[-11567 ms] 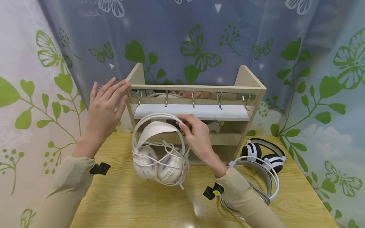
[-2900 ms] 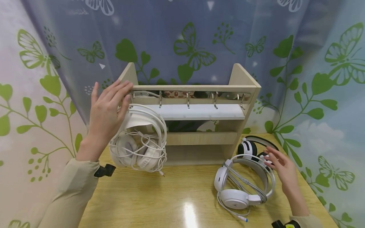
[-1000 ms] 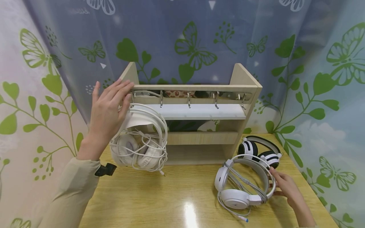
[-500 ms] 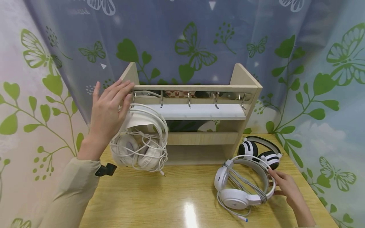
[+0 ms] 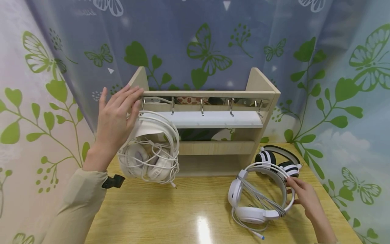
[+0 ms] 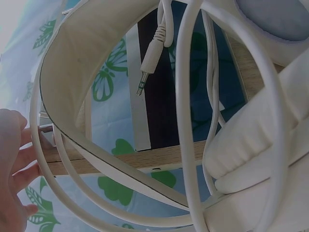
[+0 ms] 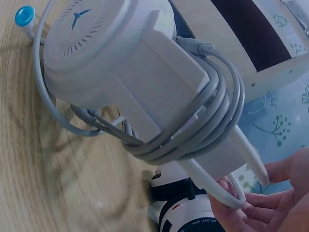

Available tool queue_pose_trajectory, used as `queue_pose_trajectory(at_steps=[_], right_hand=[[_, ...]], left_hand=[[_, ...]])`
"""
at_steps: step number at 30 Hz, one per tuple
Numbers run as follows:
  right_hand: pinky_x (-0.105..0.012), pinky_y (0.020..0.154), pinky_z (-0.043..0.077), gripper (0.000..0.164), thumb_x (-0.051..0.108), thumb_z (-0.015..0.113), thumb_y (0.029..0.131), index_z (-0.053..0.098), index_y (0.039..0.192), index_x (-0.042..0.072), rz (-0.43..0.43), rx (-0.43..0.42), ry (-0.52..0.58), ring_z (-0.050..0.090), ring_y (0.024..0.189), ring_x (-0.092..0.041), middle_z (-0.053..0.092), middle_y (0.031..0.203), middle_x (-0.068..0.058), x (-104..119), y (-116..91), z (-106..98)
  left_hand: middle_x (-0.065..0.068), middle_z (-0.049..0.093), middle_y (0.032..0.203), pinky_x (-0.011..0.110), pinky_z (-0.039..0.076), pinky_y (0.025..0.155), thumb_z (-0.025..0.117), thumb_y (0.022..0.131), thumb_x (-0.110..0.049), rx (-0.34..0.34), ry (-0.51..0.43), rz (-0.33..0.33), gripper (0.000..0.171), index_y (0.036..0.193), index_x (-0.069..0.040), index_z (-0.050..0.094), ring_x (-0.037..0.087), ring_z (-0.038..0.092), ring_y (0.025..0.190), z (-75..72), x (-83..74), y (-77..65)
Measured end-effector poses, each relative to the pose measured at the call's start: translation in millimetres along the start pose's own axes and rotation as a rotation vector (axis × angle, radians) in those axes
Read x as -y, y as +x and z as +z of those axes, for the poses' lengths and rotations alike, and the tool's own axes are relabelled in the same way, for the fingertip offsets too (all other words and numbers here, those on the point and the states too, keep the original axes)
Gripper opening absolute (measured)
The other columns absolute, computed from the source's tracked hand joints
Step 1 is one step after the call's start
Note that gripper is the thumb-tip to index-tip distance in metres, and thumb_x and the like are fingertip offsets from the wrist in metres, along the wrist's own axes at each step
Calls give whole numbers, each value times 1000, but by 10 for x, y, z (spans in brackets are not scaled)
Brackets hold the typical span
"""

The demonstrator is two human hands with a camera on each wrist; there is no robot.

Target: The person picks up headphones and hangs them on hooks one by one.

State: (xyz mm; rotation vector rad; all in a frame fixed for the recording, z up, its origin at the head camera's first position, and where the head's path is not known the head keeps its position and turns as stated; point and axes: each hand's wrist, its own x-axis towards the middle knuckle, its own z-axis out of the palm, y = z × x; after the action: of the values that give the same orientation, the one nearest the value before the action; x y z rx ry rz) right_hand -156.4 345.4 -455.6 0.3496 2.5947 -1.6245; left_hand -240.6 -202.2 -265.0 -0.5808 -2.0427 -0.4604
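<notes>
My left hand (image 5: 117, 118) lies with straight fingers on the top left corner of the wooden rack (image 5: 210, 148). Just below it, white headphones (image 5: 149, 149) wrapped in their own tangled white cable hang from the leftmost end of the hook row; my hand hides that hook. In the left wrist view, the cable's plug (image 6: 152, 55) dangles by the headband. At the right, my right hand (image 5: 304, 196) pinches the headband of white-and-grey headphones (image 5: 251, 215). A grey cable (image 7: 222, 106) is coiled round one side of that headset.
Several metal hooks (image 5: 202, 107) line the rack's upper rail above a white shelf (image 5: 213, 119). Black-and-white headphones (image 5: 289, 168) lie on the wooden table (image 5: 152, 213) behind the held pair, near the rack's right side. A patterned curtain (image 5: 170, 30) stands behind.
Earlier my right hand held the tangled white headphones before the rack; now they hang at its left end. That hand has moved right, gripped the white-and-grey pair and slightly tilted it up.
</notes>
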Motion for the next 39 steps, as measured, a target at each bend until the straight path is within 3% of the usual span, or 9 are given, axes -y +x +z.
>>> queue_pose_trajectory(at_steps=[7,15,20,28,39], right_hand=[[-40,60,62,52,26,46,109,44,137,-19,-79,-51,-21,57,77,2,66,96,2,99,-39,43],[-34,60,60,53,30,45,110,47,140,-13,-136,-88,-138,56,76,5,68,110,-22,224,-53,84],[-30,59,58,51,31,44,110,50,139,-10,-201,-108,-227,56,80,4,66,117,-29,334,-94,122],[-27,58,54,46,29,45,110,55,135,-8,-317,-162,-337,53,76,8,70,109,-24,457,-115,176],[-27,51,53,37,24,46,110,59,129,-5,-399,-205,-371,58,69,-4,71,99,-19,598,-116,272]], left_hand=[[7,64,139,52,9,125,56,105,-19,4,-2,-3,33,136,-12,66,27,52,137,3,-2,1],[7,64,138,52,9,125,55,105,-20,1,2,-4,33,136,-11,66,27,53,136,-2,-2,2],[7,64,139,51,9,125,55,105,-20,4,3,-6,34,136,-12,66,26,52,137,-7,1,2],[7,64,139,51,8,125,55,105,-20,8,3,-12,34,136,-12,66,26,52,137,-7,-2,-1],[7,64,139,51,8,125,55,105,-19,8,3,-12,34,136,-11,66,27,52,137,9,0,-15]])
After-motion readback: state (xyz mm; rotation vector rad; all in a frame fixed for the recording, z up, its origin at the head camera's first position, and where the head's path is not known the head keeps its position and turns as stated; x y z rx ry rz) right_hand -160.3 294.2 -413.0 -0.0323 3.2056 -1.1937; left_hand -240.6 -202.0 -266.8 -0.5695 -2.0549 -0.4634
